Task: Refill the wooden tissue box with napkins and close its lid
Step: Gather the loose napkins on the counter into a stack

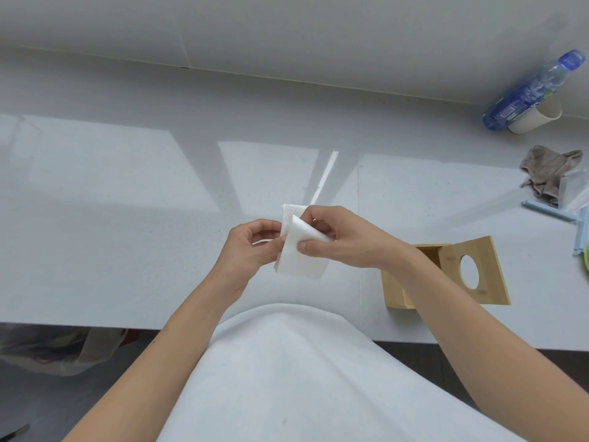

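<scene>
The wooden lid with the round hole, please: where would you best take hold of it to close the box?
Probably grip the lid by its raised free edge at the far right, coming from the right. It stands tilted open beside the wooden tissue box, seemingly joined at the box side, so that edge should swing down easiest.

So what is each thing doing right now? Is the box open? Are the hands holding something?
wooden tissue box: open, nothing visible inside from here
lid: swung up, round hole showing
napkins: held above the counter, not in the box yet
left hand: gripping the stack's left edge
right hand: pinching the top napkin's corner
bottle: cap on
cloth: crumpled on the counter
</scene>
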